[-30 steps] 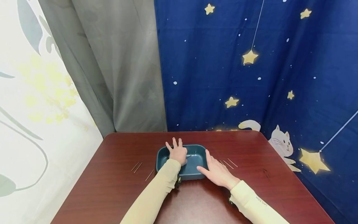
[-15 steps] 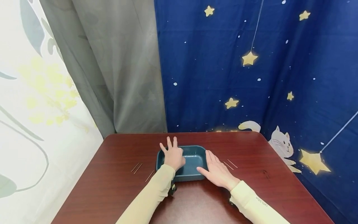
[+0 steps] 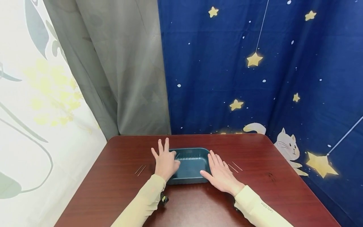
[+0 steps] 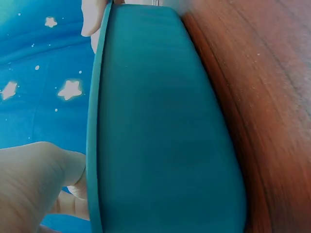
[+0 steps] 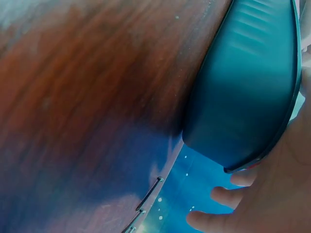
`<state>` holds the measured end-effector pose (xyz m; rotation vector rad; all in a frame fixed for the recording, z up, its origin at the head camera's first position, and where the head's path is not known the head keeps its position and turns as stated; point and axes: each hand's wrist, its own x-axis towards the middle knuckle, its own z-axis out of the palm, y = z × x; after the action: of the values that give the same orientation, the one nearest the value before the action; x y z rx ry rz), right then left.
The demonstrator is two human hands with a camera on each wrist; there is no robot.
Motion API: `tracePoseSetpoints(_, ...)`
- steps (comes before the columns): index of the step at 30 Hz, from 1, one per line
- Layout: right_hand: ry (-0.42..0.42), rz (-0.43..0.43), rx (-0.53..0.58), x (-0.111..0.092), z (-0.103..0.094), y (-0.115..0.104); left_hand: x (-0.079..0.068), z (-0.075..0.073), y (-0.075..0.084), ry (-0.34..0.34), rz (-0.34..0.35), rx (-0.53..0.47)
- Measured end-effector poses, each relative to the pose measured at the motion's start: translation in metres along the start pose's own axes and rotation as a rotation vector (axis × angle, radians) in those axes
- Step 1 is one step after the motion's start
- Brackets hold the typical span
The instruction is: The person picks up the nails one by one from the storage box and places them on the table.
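A dark teal rectangular tray (image 3: 188,181) stands on the table. At its left end my left hand (image 3: 165,164) has thumb and index finger together, the other fingers spread. It pinches a thin stick (image 3: 177,155), whose tip shows over the tray's inside; the rest is hidden by the hand. In the left wrist view the hand (image 4: 39,179) is just beyond the tray's rim (image 4: 92,121). My right hand (image 3: 222,175) rests on the tray's right end, fingers straight along the outside and thumb over the rim. The right wrist view shows its extended fingers (image 5: 228,196).
Two thin sticks (image 3: 141,170) lie on the reddish-brown table (image 3: 195,205) left of the tray. More thin sticks (image 3: 237,166) lie to the right, partly behind the right hand. A grey curtain (image 3: 136,78) and a blue star-patterned curtain (image 3: 210,69) hang behind the table.
My left hand has moved left, from over the tray's inside to its left end, now covering the stick that lay nearest there. The right hand stays at the tray's right end.
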<state>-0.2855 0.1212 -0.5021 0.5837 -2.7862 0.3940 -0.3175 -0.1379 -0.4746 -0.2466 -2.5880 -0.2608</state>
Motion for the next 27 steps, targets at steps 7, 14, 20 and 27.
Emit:
tracePoseSetpoints(7,-0.026,0.014,-0.015,-0.001,0.003,0.001,-0.01,-0.008,-0.003,0.032,0.027,-0.041)
tracePoseSetpoints(14,0.0,0.015,-0.036,0.0,0.003,0.002,-0.013,-0.019,-0.009,0.093,0.069,-0.038)
tracePoseSetpoints(20,-0.001,0.017,-0.02,0.001,0.001,0.001,-0.017,-0.029,-0.015,0.115,0.086,-0.049)
tracePoseSetpoints(27,-0.013,0.012,-0.015,-0.002,0.001,0.001,-0.029,-0.037,-0.028,0.094,0.089,-0.074)
